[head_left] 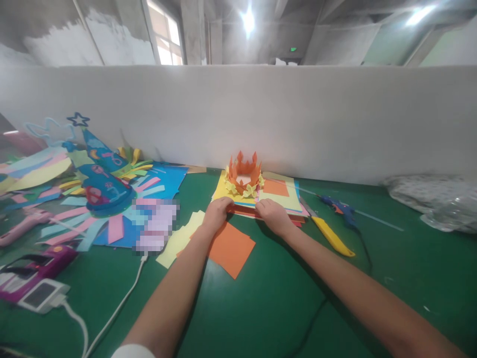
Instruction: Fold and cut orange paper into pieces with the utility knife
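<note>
Left hand (219, 211), right hand (275, 216) laid along near edge of paper stack (278, 201); grip cannot be told. Orange crown (255, 174) atop presumably light, crushable; stack best held level.

Forearms, two, bare: the left forearm (179, 288) is slanting forward and inward from the lower edge of view, the right forearm (354, 291) likewise from the lower right. Hands, two, bare: the left hand (219, 214) and right hand (274, 216) are resting near each other but apart, backs facing up, fingers bending; thumbs not clearly showing.
</note>
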Demonstrator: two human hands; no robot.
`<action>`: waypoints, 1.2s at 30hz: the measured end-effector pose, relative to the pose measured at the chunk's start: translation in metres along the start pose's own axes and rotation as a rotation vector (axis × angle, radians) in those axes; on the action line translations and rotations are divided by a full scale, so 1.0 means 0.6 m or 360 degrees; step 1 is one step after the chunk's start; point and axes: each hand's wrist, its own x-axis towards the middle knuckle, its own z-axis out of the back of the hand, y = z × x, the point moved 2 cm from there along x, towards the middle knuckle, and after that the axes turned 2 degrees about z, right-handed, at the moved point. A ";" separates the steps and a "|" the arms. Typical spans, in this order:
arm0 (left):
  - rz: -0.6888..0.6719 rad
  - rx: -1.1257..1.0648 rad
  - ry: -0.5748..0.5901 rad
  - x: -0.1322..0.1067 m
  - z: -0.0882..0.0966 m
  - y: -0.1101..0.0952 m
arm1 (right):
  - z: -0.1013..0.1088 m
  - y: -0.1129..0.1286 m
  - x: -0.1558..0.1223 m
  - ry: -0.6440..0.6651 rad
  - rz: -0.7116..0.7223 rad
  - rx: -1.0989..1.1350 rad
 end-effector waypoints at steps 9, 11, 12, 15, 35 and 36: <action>-0.0043 0.0084 0.0014 0.002 0.003 -0.010 | -0.004 0.004 -0.006 -0.0001 0.0091 0.0039; -0.0109 0.0085 0.0041 0.005 0.003 -0.015 | -0.004 0.005 -0.006 0.0001 0.0104 0.0037; -0.0140 0.0086 0.0054 0.006 0.001 -0.017 | -0.003 0.005 -0.005 0.0003 0.0110 0.0036; -0.0211 0.0103 0.0071 0.009 -0.006 -0.019 | 0.000 0.006 -0.005 0.0007 0.0129 0.0034; -0.0243 0.0258 -0.0033 0.009 -0.020 -0.013 | 0.005 0.001 -0.005 -0.0115 0.0143 0.0003; -0.0237 0.0267 -0.0034 0.009 -0.020 -0.014 | 0.003 0.001 -0.004 -0.0120 0.0142 0.0001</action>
